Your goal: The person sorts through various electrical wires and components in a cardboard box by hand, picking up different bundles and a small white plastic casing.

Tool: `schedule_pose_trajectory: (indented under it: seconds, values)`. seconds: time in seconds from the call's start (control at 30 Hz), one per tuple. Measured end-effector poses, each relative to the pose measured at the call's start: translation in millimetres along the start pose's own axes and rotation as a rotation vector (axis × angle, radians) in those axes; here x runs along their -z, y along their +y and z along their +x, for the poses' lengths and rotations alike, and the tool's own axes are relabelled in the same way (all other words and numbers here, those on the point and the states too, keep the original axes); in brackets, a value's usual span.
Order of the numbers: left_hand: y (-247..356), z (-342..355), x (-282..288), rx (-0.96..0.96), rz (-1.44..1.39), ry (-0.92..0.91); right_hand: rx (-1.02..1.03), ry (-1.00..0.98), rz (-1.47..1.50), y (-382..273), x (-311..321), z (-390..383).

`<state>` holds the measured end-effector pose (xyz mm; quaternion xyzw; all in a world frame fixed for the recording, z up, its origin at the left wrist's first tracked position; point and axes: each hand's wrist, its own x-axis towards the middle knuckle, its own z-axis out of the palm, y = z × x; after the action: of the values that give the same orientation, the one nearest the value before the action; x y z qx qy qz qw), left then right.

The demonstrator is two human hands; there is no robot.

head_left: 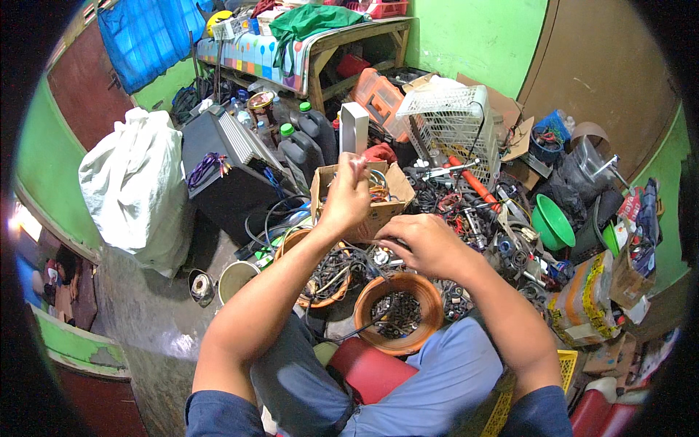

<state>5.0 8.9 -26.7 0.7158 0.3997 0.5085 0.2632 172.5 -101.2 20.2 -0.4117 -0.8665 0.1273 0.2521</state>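
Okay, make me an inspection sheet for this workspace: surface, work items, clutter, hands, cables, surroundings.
Surface: grey floor, showing bright glare at left.
Work items: cardboard box holding coloured wires; orange-brown bowl of small metal parts.
Clutter: mixed parts heaped to the right; white crate, green bowl, white sack.
Hands: left hand raised before the box, fingers bunched; right hand lower, fingers curled; any grip unclear.
Cables: purple bundle on a dark casing; loose cables in a second bowl.
Surroundings: green wall, cloth-covered table.
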Motion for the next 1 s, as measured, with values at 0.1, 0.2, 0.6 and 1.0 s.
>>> schedule_pose_trajectory:
  seconds: [0.1, 0.2, 0.6, 1.0]
  values:
    - [21, -5, 3, 0.071, -0.048, -0.260, 0.015, 0.038, -0.053, -1, 17, -3]
    - [29, -9, 2, 0.045, -0.148, -0.429, 0.048, 0.116, -0.079, 2, 26, -5]
    - [57, -10, 13, 0.265, -0.233, -0.811, 0.062, 0.279, -0.020, 9, 46, -11]
    - [36, -17, 6, 0.251, -0.322, -0.911, -0.019, 0.400, -0.003, 9, 51, -9]
